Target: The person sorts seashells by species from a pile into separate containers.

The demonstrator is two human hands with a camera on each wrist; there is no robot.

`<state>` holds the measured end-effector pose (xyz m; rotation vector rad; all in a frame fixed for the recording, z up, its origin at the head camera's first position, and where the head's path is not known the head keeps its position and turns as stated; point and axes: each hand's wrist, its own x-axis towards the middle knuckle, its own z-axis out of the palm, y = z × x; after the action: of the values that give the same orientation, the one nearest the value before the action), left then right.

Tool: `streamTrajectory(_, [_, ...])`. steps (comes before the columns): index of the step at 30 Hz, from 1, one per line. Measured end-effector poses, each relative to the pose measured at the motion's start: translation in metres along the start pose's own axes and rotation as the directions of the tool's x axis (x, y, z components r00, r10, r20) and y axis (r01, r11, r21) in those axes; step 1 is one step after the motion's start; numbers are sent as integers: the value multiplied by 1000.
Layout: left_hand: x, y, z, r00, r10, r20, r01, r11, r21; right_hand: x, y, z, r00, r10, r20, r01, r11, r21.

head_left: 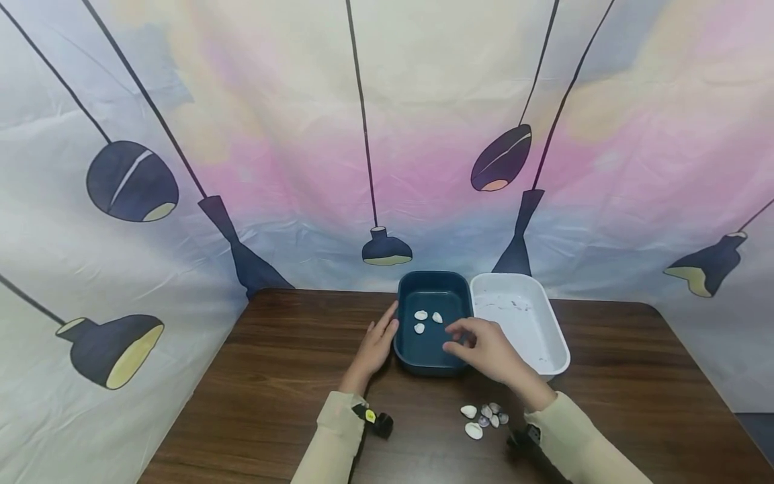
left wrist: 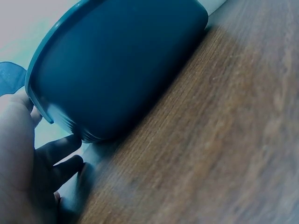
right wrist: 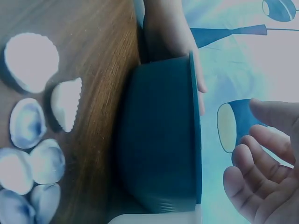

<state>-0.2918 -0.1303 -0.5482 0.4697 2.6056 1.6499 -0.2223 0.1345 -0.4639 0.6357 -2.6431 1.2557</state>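
Note:
My left hand (head_left: 376, 346) rests along the left side of a dark teal rectangular tub (head_left: 432, 370), its fingers at the wall and rim. In the left wrist view that hand is beside the tub's corner, with some fingers out of sight behind the rim. Three white seashells (head_left: 420, 315) lie on the tub's floor. Over the tub's right part hangs my right hand (head_left: 486, 346), fingers loosely bent. The right wrist view shows a gap between its thumb and fingers, with nothing held. Several more shells (head_left: 474, 431), white and purplish, lie on the table nearer me.
A white tub (head_left: 559, 349) with a few dark marks inside stands against the teal one on the right. Both are on a dark wood table (head_left: 290, 376). Behind rises a pastel cloth (head_left: 290, 134) printed with hanging lamps.

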Motion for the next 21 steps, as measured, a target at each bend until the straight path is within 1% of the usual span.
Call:
streamTrajectory(6, [1,0,-1,1000,10,4,-10,1000,4,-16,-1,-1,999,-12,44,11,1000,17])
streamTrajectory(12, [3,2,-2,1000,26,6,-26,1000,1,-35,4,0,995,-40,91,38,999,24])
streamTrajectory(15, [3,2,-2,1000,21,4,-21,1000,0,-42,8,0,990,-49,133,45,999,30])
streamTrajectory(17, [2,2,-1,1000,16,3,-16,1000,0,-47,11,1,985,-70,156,66,997,34])
streamTrajectory(21, [1,0,-1,1000,9,4,-9,1000,4,-55,15,0,974,-81,210,70,996,60])
